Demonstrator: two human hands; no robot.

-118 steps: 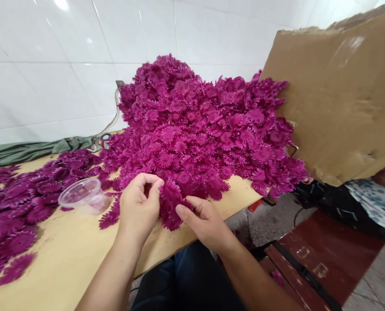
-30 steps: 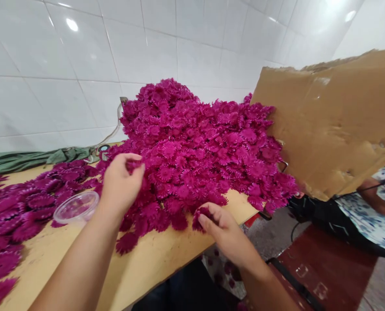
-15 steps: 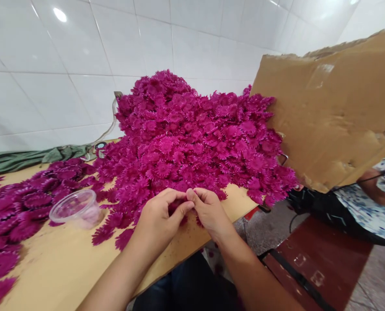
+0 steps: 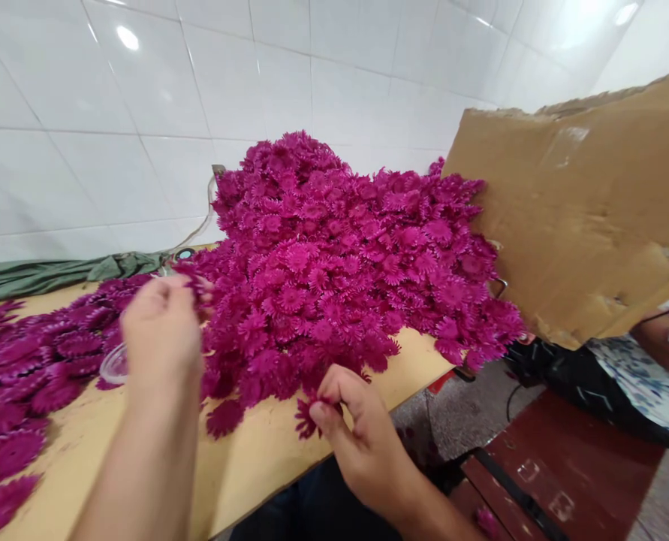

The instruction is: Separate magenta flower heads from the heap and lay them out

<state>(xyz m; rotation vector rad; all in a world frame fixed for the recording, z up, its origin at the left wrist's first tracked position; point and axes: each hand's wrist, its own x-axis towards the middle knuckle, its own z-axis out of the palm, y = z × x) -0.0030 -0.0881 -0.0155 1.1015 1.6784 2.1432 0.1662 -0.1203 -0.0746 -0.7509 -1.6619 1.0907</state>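
My left hand (image 4: 162, 323), smeared by motion, is raised over the left part of the table. Its fingertips pinch a magenta flower head (image 4: 196, 284), partly merging with the blooms behind. Near the table's front edge, my right hand (image 4: 360, 432) is closed, with thumb and forefinger gripping another flower head (image 4: 305, 419) by its side. Beyond both hands rises a big heap of magenta flower heads (image 4: 334, 255). A clear plastic tub (image 4: 113, 366) stands mostly hidden behind my left wrist.
More flower heads (image 4: 64, 353) spread across the left of the tan table (image 4: 255, 458). A large cardboard sheet (image 4: 571, 203) leans at the right, with a person's arm (image 4: 664, 342) beside it. Green cloth (image 4: 75, 276) lies along the tiled wall. A dark red box (image 4: 582, 458) stands lower right.
My hands were together at the heap's front edge and have parted. The left swung up and leftward over the tub; the right dropped slightly, and a flower head now shows in its fingers.
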